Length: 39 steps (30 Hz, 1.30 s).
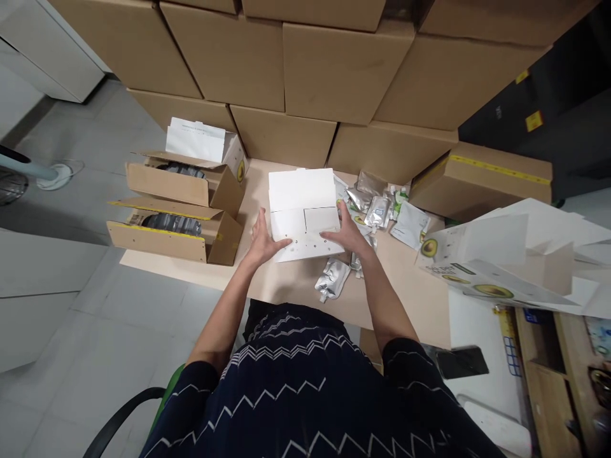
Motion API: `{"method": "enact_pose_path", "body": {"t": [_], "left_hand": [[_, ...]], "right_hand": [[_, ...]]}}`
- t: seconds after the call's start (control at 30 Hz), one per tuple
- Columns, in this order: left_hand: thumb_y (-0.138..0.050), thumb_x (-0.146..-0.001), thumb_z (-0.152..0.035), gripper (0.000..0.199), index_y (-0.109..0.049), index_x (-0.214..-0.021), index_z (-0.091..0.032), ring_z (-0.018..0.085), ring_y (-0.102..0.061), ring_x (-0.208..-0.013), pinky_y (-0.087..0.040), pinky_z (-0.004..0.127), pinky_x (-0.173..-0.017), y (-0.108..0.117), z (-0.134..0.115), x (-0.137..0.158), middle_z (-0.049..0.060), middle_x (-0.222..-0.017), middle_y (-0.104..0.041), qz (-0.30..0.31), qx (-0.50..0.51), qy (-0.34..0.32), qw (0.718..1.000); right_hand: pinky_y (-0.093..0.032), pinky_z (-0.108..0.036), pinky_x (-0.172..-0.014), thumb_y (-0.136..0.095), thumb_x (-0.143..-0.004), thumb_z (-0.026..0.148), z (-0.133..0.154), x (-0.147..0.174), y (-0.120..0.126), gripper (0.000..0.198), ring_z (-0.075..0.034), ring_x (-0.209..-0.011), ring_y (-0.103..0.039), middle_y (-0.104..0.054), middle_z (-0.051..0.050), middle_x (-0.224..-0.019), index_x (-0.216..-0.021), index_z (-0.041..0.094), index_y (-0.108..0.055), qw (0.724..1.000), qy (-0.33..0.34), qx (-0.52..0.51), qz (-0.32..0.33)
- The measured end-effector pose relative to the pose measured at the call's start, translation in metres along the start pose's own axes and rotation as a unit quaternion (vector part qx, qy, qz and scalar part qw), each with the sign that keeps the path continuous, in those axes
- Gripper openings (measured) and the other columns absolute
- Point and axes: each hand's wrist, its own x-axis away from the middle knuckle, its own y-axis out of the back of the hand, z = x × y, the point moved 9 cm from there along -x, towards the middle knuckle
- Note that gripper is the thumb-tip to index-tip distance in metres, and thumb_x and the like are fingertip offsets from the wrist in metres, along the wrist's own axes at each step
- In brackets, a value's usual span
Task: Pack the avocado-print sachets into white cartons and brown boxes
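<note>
A white carton (305,219) with a raised flap and small printed marks stands in front of me on the table. My left hand (266,240) grips its left side, with the thumb on the near part and the fingers along the edge. On the opposite side my right hand (351,233) holds it the same way. Close to my right wrist lies a silver spouted pouch (333,278). More silver pouches (377,210) are heaped behind and right of that hand, beside a white pouch (409,224). What the carton holds is hidden.
At left stand two open brown boxes (217,236) with dark packages inside, and a white carton (195,140) behind them. Brown boxes (344,70) wall off the back. White cartons with avocado pictures (482,283) lie at right, above a phone (462,362).
</note>
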Motion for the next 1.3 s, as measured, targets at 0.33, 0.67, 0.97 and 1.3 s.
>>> {"method": "enact_pose_path", "body": {"t": [0.33,0.67,0.97,1.3], "left_hand": [[-0.084,-0.063,-0.066,0.144,0.017,-0.159,-0.028,0.042,-0.029,-0.147,-0.024,0.059,-0.117,0.005,-0.009,-0.006,0.022,-0.162,-0.026,-0.002,-0.017,-0.099,0.995],[-0.060,-0.091,-0.038,0.042,-0.062,-0.132,-0.029,0.033,-0.038,-0.141,-0.034,0.055,-0.114,0.017,-0.021,0.026,0.009,-0.154,-0.045,-0.020,-0.188,-0.210,0.959],[-0.063,-0.090,-0.046,0.064,-0.045,-0.151,-0.033,0.045,-0.026,-0.149,-0.027,0.069,-0.116,-0.030,-0.042,0.059,0.009,-0.169,-0.017,0.074,-0.205,-0.217,0.952],[-0.057,-0.093,-0.047,0.063,-0.043,-0.152,-0.032,0.048,-0.035,-0.143,-0.040,0.069,-0.106,0.002,-0.015,0.007,0.012,-0.169,-0.012,-0.044,-0.204,-0.039,0.977]], "right_hand": [[-0.030,-0.056,-0.119,-0.080,-0.070,0.036,0.003,-0.004,0.008,0.118,-0.032,-0.144,-0.037,-0.032,-0.012,-0.162,-0.163,0.032,-0.008,0.999,0.014,-0.041,-0.012],[-0.040,-0.045,-0.115,-0.065,-0.087,0.041,-0.016,0.041,0.007,0.058,-0.029,-0.151,-0.028,-0.025,-0.004,-0.165,-0.143,0.035,-0.055,0.995,0.024,-0.084,0.052],[-0.047,-0.048,-0.110,-0.074,-0.081,0.046,-0.015,0.061,-0.004,0.080,-0.033,-0.153,-0.023,-0.022,-0.006,-0.167,-0.154,0.034,-0.044,0.995,-0.022,-0.027,0.093],[-0.033,-0.044,-0.121,-0.060,-0.093,0.035,0.021,-0.042,-0.038,0.051,-0.027,-0.146,-0.039,-0.041,-0.011,-0.157,-0.143,0.023,-0.059,0.996,0.081,0.027,-0.011]]}}
